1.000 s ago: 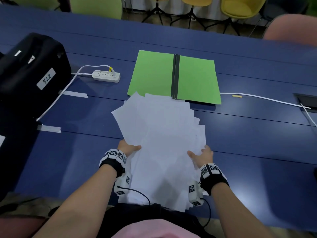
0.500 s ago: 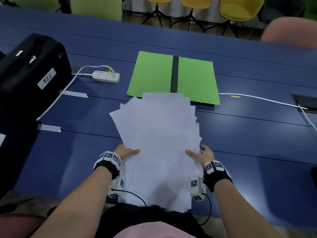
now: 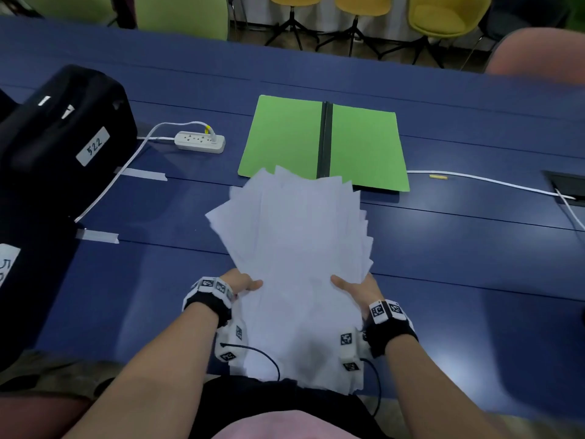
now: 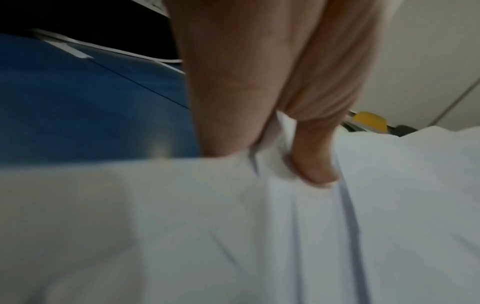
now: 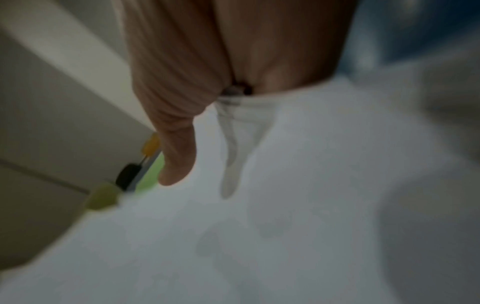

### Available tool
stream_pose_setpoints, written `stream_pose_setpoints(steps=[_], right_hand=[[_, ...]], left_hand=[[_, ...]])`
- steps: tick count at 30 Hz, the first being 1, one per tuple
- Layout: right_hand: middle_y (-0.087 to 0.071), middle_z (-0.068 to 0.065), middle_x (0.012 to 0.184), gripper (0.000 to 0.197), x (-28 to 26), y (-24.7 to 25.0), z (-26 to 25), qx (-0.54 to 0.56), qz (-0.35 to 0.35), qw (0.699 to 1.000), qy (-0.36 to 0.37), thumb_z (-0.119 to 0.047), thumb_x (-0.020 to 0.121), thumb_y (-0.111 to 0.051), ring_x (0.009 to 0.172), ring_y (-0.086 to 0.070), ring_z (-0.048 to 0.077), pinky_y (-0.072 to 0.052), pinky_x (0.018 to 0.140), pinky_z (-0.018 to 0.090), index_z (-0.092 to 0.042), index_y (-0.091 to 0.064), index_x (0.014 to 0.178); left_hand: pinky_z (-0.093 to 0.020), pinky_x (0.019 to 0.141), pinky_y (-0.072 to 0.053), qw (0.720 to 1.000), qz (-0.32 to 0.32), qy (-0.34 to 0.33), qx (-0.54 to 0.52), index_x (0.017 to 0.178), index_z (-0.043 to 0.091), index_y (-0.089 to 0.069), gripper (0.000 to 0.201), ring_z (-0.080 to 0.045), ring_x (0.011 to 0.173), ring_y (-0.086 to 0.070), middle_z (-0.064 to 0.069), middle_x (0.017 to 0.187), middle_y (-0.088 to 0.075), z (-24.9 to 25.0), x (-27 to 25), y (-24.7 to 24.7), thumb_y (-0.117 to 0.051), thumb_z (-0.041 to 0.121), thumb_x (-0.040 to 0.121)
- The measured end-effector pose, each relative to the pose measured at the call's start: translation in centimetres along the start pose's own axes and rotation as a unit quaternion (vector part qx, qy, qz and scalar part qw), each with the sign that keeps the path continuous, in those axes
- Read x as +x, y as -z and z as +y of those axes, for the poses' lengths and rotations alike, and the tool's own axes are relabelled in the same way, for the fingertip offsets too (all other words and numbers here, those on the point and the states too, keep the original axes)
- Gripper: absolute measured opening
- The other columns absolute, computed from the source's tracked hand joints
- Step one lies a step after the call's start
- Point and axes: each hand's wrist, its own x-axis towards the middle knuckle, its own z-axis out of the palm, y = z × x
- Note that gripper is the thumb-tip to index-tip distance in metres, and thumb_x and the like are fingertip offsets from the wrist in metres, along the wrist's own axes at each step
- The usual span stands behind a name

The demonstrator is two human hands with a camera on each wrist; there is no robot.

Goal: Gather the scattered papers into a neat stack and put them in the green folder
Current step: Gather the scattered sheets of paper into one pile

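From the head camera I see both hands on a loose, fanned bundle of white papers (image 3: 297, 264) above the blue worktop (image 3: 474, 264). My left hand (image 3: 239, 282) grips the bundle's left edge and my right hand (image 3: 357, 288) its right edge, each with the thumb lying on top of the sheets; the fingers of both go under the paper and I cannot see them from above. In the left wrist view the thumb presses down on the top sheet and the paper puckers between thumb and palm, so the pinch is plain there, though the picture is smeared. The right wrist view is blurrier still: a thumb over white paper, the sheets' edge tucked into the crook of the hand, and little else I can make out. The far corners of the papers overlap the near edge of the green folder (image 3: 285, 137), which lies open and flat with a dark spine down its middle; how much of that edge is covered I can only partly judge. The near end of the bundle hangs past the worktop's edge toward my body. To the left sit a white power strip (image 3: 200, 141) and a black case (image 3: 63, 137), cut off by the frame.
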Motion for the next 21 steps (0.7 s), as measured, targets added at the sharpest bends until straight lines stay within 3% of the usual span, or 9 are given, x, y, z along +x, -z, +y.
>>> stream_pose_setpoints(steps=[5, 7, 9, 11, 13, 14, 16, 18, 21], right_hand=[[-0.062, 0.011, 0.127, 0.074, 0.9, -0.9, -0.1, 0.007, 0.037, 0.999, -0.008, -0.012, 0.067, -0.084, 0.114, -0.060, 0.029, -0.046, 0.100, 0.049, -0.006, -0.049, 0.132], [-0.064, 0.012, 0.122, 0.069, 1.0, 0.0, 0.4, 0.014, 0.040, 0.999, -0.027, -0.011, 0.067, -0.083, 0.110, -0.062, 0.031, -0.048, 0.097, 0.050, -0.004, -0.053, 0.128], [-0.066, 0.012, 0.117, 0.068, 1.0, 0.5, 0.9, 0.049, 0.038, 0.997, -0.038, -0.013, 0.065, -0.085, 0.107, -0.063, 0.032, -0.049, 0.095, 0.053, -0.002, -0.055, 0.125], [-0.067, 0.011, 0.116, 0.068, 0.9, 0.4, 1.2, 0.075, 0.040, 0.996, -0.037, -0.013, 0.062, -0.087, 0.107, -0.063, 0.031, -0.047, 0.096, 0.054, -0.004, -0.057, 0.123], [-0.067, 0.010, 0.116, 0.061, 1.1, 0.2, 1.4, 0.082, 0.036, 0.995, -0.032, -0.008, 0.066, -0.084, 0.106, -0.063, 0.030, -0.047, 0.097, 0.052, -0.005, -0.059, 0.122], [-0.067, 0.011, 0.117, 0.059, 0.9, 0.1, 1.3, 0.077, 0.031, 0.996, -0.035, -0.007, 0.068, -0.082, 0.106, -0.062, 0.031, -0.047, 0.097, 0.051, -0.004, -0.058, 0.122], [-0.065, 0.012, 0.119, 0.057, 0.9, 0.0, 1.5, 0.054, 0.014, 0.998, -0.042, -0.004, 0.073, -0.078, 0.107, -0.061, 0.031, -0.048, 0.093, 0.045, -0.002, -0.055, 0.125], [-0.062, 0.011, 0.118, 0.052, 0.8, -0.1, 1.7, 0.018, 0.020, 0.999, -0.032, 0.001, 0.078, -0.072, 0.107, -0.059, 0.031, -0.046, 0.090, 0.039, 0.001, -0.053, 0.126], [-0.062, 0.013, 0.117, 0.045, 0.6, -0.1, 1.9, -0.010, 0.042, 0.999, -0.018, 0.005, 0.081, -0.068, 0.103, -0.060, 0.029, -0.046, 0.090, 0.037, 0.004, -0.055, 0.124]], left_hand=[[-0.044, 0.097, -0.048, 0.998, 0.015, 0.000, -0.069, 0.126, -0.008, -0.051, 0.054, -0.028, 0.094, -0.055, -0.016, 0.104, -0.056, -1.2, 0.8, -0.7, -0.070, 0.017, 0.082], [-0.043, 0.098, -0.049, 0.993, -0.019, 0.004, -0.119, 0.122, -0.007, -0.053, 0.051, -0.029, 0.096, -0.057, -0.017, 0.107, -0.059, -2.5, 1.2, -0.1, -0.072, 0.015, 0.081], [-0.036, 0.100, -0.044, 0.990, -0.056, 0.012, -0.127, 0.120, -0.006, -0.053, 0.066, -0.025, 0.103, -0.055, -0.013, 0.116, -0.059, -3.4, 2.7, 0.7, -0.085, 0.022, 0.069], [-0.040, 0.109, -0.035, 0.987, -0.099, 0.018, -0.124, 0.129, -0.001, -0.052, 0.102, -0.023, 0.116, -0.053, -0.012, 0.130, -0.057, -5.3, 8.6, 1.0, -0.097, 0.033, 0.044], [-0.045, 0.110, -0.035, 0.984, -0.107, 0.016, -0.141, 0.135, 0.009, -0.050, 0.108, -0.025, 0.128, -0.049, -0.009, 0.139, -0.052, -6.9, 15.5, 0.4, -0.096, 0.040, 0.042], [-0.046, 0.108, -0.039, 0.984, -0.101, 0.017, -0.145, 0.136, 0.012, -0.048, 0.108, -0.027, 0.128, -0.050, -0.008, 0.141, -0.052, -6.7, 15.9, 0.2, -0.094, 0.045, 0.044], [-0.045, 0.104, -0.044, 0.990, -0.055, 0.024, -0.126, 0.137, 0.009, -0.047, 0.096, -0.030, 0.123, -0.055, -0.009, 0.139, -0.053, -3.9, 8.7, 0.0, -0.086, 0.050, 0.059], [-0.039, 0.107, -0.041, 0.995, -0.014, 0.004, -0.102, 0.139, 0.000, -0.039, 0.074, -0.031, 0.127, -0.049, -0.012, 0.141, -0.046, -1.1, 1.9, -0.2, -0.067, 0.043, 0.084], [-0.036, 0.101, -0.044, 0.988, 0.050, -0.029, -0.144, 0.135, -0.005, -0.041, 0.064, -0.032, 0.124, -0.051, -0.014, 0.135, -0.050, 0.3, -1.1, -0.2, -0.068, 0.026, 0.086]])
